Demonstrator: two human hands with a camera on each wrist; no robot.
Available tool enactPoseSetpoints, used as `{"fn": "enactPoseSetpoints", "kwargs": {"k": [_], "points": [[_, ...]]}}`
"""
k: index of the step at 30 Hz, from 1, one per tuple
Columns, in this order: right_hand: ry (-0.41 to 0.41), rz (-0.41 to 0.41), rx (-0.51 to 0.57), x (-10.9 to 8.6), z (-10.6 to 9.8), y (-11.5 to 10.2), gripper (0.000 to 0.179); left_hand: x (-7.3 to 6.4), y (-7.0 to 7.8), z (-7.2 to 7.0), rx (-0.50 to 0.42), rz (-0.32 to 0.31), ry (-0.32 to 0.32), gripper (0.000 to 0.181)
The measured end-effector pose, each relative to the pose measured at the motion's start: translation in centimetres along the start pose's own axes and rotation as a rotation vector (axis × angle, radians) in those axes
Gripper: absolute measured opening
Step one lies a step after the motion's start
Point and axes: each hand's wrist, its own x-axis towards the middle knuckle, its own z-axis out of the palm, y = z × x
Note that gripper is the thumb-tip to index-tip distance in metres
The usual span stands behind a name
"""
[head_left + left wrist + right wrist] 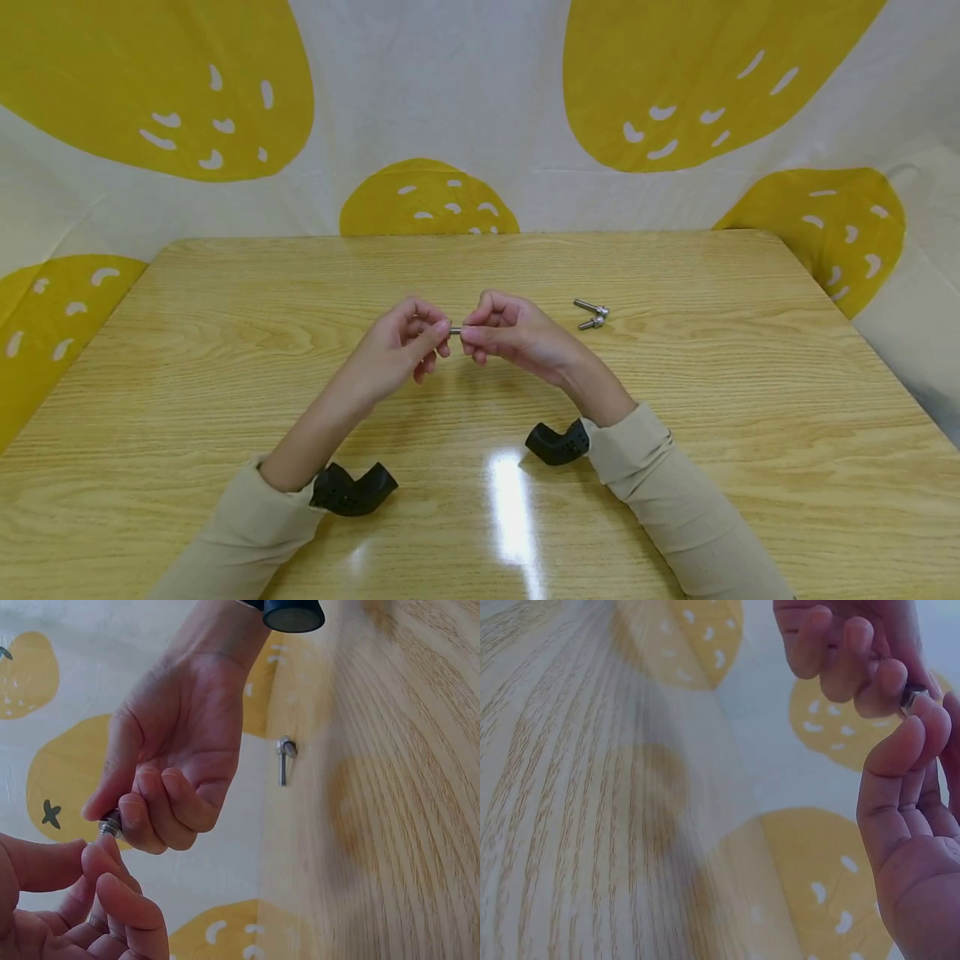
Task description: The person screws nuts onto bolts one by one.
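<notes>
Over the middle of the table, a small silver bolt (455,331) spans the short gap between the two hands. The left hand (402,346) pinches one end of it between thumb and index finger, the other fingers loosely bent. From the other side, the right hand (517,333) grips the opposite end with thumb and fingertips. Ridged metal of the bolt (110,823) shows between the fingertips in the left wrist view. A short dark and shiny piece of the bolt (913,696) peeks out in the right wrist view; fingers hide most of it.
To the right of the right hand, two more silver bolts (591,307) lie close together on the wooden table (225,333). Black wrist mounts (355,490) sit at both sleeve cuffs. A white cloth with yellow shapes (435,100) hangs behind the table's far edge.
</notes>
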Motion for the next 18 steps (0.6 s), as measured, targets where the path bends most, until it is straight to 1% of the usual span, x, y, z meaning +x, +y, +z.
{"fn": "enactPoseSetpoints", "kwargs": {"k": [4,6,12,15,18], "points": [[0.006,0.005,0.004,-0.03,-0.05,-0.04,0.02,-0.03,0.08,-0.05,-0.01,0.022,0.019,0.017],[0.009,0.003,0.013,-0.04,-0.1,-0.06,0.021,-0.05,0.15,-0.07,-0.021,0.023,0.02,0.018],[0.008,0.001,0.016,0.02,-0.12,-0.06,0.02,-0.02,0.19,0.01,-0.022,-0.01,-0.022,0.028],[0.005,0.009,0.007,0.09,-0.11,0.08,0.019,-0.03,0.14,0.05,-0.022,-0.024,-0.038,0.026],[0.005,0.013,0.01,0.11,-0.09,0.17,0.019,-0.03,0.09,0.08,-0.027,-0.011,-0.035,0.022]]}}
